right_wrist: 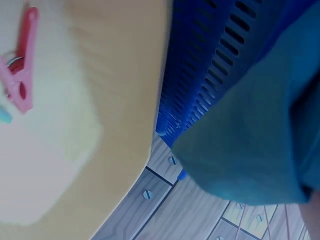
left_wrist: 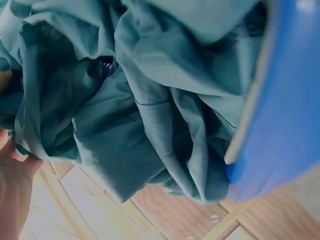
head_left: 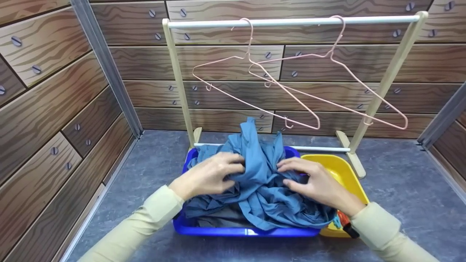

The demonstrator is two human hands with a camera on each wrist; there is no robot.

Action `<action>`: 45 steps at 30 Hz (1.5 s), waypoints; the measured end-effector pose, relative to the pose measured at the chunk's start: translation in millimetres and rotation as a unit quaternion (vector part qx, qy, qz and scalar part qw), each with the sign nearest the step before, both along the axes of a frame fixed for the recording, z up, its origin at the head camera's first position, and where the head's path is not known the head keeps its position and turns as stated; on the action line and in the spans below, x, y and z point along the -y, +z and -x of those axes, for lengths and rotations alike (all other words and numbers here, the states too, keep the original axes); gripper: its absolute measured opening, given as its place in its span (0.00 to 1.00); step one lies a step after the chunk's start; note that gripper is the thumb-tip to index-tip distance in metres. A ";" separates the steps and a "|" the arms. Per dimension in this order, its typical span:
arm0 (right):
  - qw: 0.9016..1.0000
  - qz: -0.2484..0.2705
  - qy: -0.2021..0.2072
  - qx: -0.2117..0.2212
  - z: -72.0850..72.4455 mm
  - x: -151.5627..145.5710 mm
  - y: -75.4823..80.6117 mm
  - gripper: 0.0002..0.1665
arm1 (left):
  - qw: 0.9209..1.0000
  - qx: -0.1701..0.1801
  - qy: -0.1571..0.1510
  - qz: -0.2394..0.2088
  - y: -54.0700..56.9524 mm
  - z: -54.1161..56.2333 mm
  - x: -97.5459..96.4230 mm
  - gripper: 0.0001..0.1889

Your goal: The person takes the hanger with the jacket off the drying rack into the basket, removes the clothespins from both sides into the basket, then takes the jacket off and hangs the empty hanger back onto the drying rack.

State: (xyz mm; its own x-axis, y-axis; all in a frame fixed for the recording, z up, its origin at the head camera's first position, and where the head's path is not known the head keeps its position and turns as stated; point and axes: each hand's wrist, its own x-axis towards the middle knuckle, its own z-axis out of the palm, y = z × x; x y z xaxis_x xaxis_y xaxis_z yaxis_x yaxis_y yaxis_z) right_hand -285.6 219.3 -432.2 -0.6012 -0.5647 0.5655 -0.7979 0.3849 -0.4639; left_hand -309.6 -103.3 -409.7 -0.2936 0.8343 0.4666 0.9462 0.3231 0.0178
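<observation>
A crumpled blue garment (head_left: 255,160) rises in a peak from the blue basket (head_left: 236,231), over a darker grey-blue cloth (head_left: 222,218). My left hand (head_left: 209,174) grips its left side with curled fingers. Opposite it, my right hand (head_left: 318,182) holds the right side between fingers and thumb. In the left wrist view, folds of the blue garment (left_wrist: 150,100) hang near the basket wall (left_wrist: 285,115), and part of my left hand (left_wrist: 15,185) shows at a fold. Fabric (right_wrist: 240,135) fills the right side of the right wrist view, hiding most of that hand.
A yellow basin (head_left: 349,178) stands right of the basket, with a pink clothespin (right_wrist: 22,65) inside. Behind, two pink hangers (head_left: 251,65) hang from the white rail (head_left: 291,22) of a wooden rack (head_left: 178,76). Wood-patterned panels (head_left: 65,120) enclose the grey floor (head_left: 156,156).
</observation>
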 end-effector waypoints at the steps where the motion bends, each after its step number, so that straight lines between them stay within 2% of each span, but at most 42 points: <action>1: 1.000 -0.005 0.003 -0.008 -2.0 -1.1 -0.7 0.19 | 1.000 -0.009 0.003 0.011 -0.9 -3.0 0.3 0.12; 4: 0.999 -0.023 0.007 -0.026 -6.6 -4.3 -2.8 0.21 | 0.999 -0.029 0.020 0.038 -4.2 -9.6 1.3 0.19; 8: 0.999 -0.042 0.005 -0.027 -10.2 -7.5 -5.2 0.21 | 0.997 -0.024 0.051 0.053 -7.3 -12.9 2.1 0.30; 11: 0.999 -0.046 0.007 -0.017 -11.1 -8.4 -7.1 0.20 | 0.996 -0.020 0.062 0.062 -7.6 -13.6 2.0 0.34; 15: 0.999 -0.046 0.007 -0.011 -11.8 -9.8 -10.5 0.19 | 0.994 -0.039 0.060 0.084 -8.9 -14.0 -0.3 0.29; 18: 0.999 -0.053 0.001 -0.014 -12.8 -12.0 -14.5 0.19 | 0.992 -0.038 0.057 0.102 -11.2 -15.7 -0.9 0.24; 22: 0.998 -0.066 -0.004 -0.021 -15.4 -14.4 -19.8 0.18 | 0.989 -0.045 0.063 0.127 -16.1 -20.1 1.3 0.22; 25: 0.997 -0.069 0.001 -0.030 -17.9 -14.3 -22.7 0.19 | 0.985 -0.066 0.069 0.146 -21.6 -23.5 2.4 0.22; 28: 0.997 -0.073 0.005 -0.029 -19.7 -13.3 -26.1 0.20 | 0.983 -0.067 0.071 0.154 -27.1 -27.0 2.6 0.21; 37: 0.995 -0.094 0.016 -0.030 -24.5 -11.0 -33.2 0.21 | 0.984 -0.053 0.062 0.156 -40.2 -36.7 5.5 0.20; 45: 0.993 -0.105 0.034 -0.028 -32.3 -7.9 -35.0 0.22 | 0.987 -0.016 0.049 0.151 -40.4 -45.1 8.8 0.18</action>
